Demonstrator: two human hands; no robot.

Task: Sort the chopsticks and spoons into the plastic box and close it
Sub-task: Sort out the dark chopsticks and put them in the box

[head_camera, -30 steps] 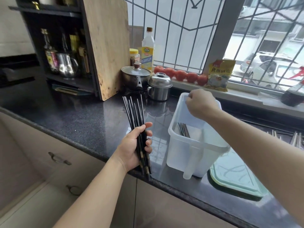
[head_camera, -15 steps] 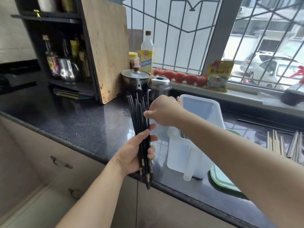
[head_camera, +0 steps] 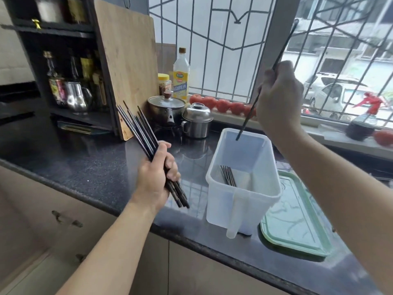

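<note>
While plastic box [head_camera: 242, 184] holds few chopsticks [head_camera: 228, 176] (dark), right hand [head_camera: 278, 96] pinches one, left hand [head_camera: 156, 177] grips bundle [head_camera: 138, 128].

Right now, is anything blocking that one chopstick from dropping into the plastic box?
Nothing visible. The right hand holds the chopstick with its tip over the open plastic box; the lid lies beside it.

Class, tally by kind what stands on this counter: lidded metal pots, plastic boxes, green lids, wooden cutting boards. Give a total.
lidded metal pots: 2
plastic box: 1
green lid: 1
wooden cutting board: 1
Total: 5
</note>
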